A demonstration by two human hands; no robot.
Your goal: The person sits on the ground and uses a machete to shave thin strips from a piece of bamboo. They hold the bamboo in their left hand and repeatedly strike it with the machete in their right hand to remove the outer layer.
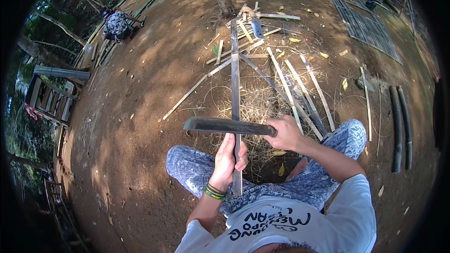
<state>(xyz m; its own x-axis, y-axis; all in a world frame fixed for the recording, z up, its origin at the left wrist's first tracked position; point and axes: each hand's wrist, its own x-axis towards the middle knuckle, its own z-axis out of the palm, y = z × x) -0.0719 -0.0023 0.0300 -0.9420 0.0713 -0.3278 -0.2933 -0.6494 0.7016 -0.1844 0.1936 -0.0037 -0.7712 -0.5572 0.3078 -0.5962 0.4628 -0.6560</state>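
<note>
While our left hand (228,155) wraps its fingers shut around the long bamboo strip (235,93), our right hand (287,132) is clenched tight on the handle of the machete (225,125), whose dark blade lies crosswise over the strip just above the left fingers. We judge the danger plain: the blade sits close to our left knuckles, so a slip or a sudden give along the grain could drive the edge into that hand or toward our patterned trousers (201,171). The strip runs from our lap straight out across the bare dirt ground (140,112). Beyond it, cut bamboo slats (304,89) lie scattered over dry shavings (255,100). Far off, another person (117,24) crouches near the ground's upper left edge.
</note>
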